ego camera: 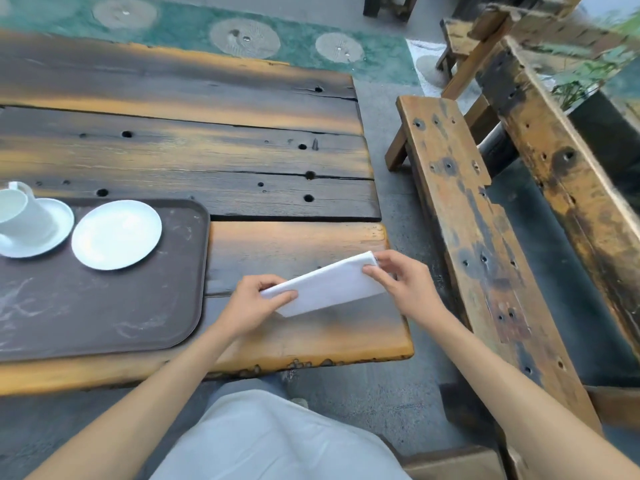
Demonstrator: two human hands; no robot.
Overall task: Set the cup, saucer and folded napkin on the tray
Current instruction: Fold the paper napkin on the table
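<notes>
Dark, weathered wood with orange streaks and round holes makes the bench [242, 161], built of wide planks with cracks between them. On its left part lies a brown tray [104, 306] with rounded corners and a low raised rim; its surface is matt and has pale scuff marks. On the tray stand two white, glossy round saucers. The nearer saucer [116, 234] is bare. The other saucer [52, 223] carries a white cup [17, 211] with a handle at the back; both are cut off by the left edge of the picture, so the whole shape of the cup is not visible.

The white napkin [329, 284] is folded to a long flat rectangle. It is held just above the front plank, to the right of the tray and apart from it. The left hand [258, 301] pinches its lower left end between thumb and curled fingers. The right hand [403, 282] pinches the upper right corner with the fingertips. If the napkin touches the wood I cannot tell; a soft shadow lies below it.

The front plank has an irregular, rough front edge and ends on the right just beside the right hand. Between the tray rim and the napkin there is a strip of bare wood. On the right, over a grey floor gap, stands a long narrow wooden seat [478, 237], worn and spotted. Behind it, more timber and green plants are blurred. Light trousers [277, 441] cover the lap at the bottom.
</notes>
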